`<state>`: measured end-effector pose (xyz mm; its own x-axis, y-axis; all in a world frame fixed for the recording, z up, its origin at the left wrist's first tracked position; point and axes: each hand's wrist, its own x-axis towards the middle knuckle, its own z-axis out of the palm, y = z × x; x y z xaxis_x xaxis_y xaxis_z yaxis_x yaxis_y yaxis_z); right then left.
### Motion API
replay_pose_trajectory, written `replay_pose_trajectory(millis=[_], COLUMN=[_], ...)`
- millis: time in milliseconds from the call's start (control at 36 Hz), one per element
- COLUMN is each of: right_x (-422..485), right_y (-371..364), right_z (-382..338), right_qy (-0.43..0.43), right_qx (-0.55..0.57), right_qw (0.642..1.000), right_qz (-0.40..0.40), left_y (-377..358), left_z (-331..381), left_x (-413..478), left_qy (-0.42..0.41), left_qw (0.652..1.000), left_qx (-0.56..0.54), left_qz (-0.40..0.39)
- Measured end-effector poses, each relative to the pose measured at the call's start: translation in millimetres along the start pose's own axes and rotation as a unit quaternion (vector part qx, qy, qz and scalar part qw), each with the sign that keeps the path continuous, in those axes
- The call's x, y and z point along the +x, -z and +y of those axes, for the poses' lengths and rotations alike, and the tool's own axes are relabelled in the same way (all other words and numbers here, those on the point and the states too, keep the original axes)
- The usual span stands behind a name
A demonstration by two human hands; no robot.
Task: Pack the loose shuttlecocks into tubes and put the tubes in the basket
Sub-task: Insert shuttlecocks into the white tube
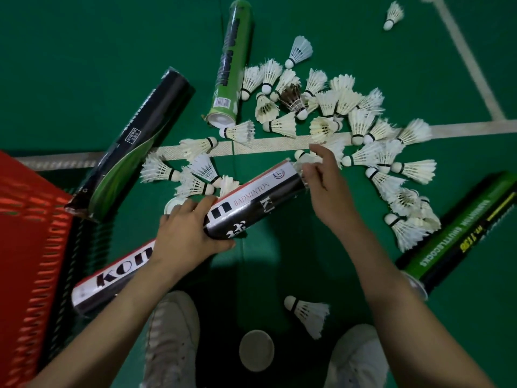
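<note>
My left hand grips a long black, white and red tube around its middle, and the tube lies slanted just above the green floor. At its far open end my right hand pinches a white shuttlecock against the mouth. Several loose white shuttlecocks are scattered beyond the tube, with more to the right and left. One shuttlecock lies near my feet. A red slatted basket stands at the left edge.
A black tube leans on the basket's rim. A green tube lies open-ended at top centre, and a green and black tube lies at right. A round cap sits between my white shoes. White court lines cross the floor.
</note>
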<state>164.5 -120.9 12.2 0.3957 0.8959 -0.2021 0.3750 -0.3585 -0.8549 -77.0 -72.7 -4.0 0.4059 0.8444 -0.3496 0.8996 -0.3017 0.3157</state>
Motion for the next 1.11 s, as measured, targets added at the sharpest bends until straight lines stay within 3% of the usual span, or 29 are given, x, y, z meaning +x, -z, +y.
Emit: replay_pose_trajectory(millis=[167, 528, 806, 1111], right_x=[-16.8, -12.8, -8.9, -2.1], right_y=[16.5, 10.5, 6.2, -3.1], right_z=[-6.9, 6.3, 11.2, 19.3], right_qy=[-0.031, -0.052, -0.082, -0.061], right_qx=[0.085, 0.044, 0.118, 0.101], right_qw=[0.994, 0.989, 0.989, 0.992], right_qz=[-0.056, -0.130, -0.025, -0.048], left_y=[-8.8, -14.2, -16.9, -13.1], left_z=[6.2, 12.2, 6.5, -12.5], left_x=[-1.1, 5.8, 12.4, 4.2], left_qy=[-0.025, -0.035, -0.034, 0.001], left_qw=[0.999, 0.999, 0.999, 1.000], left_qx=[-0.035, -0.006, 0.001, 0.023], left_qz=[0.014, 0.021, 0.016, 0.002])
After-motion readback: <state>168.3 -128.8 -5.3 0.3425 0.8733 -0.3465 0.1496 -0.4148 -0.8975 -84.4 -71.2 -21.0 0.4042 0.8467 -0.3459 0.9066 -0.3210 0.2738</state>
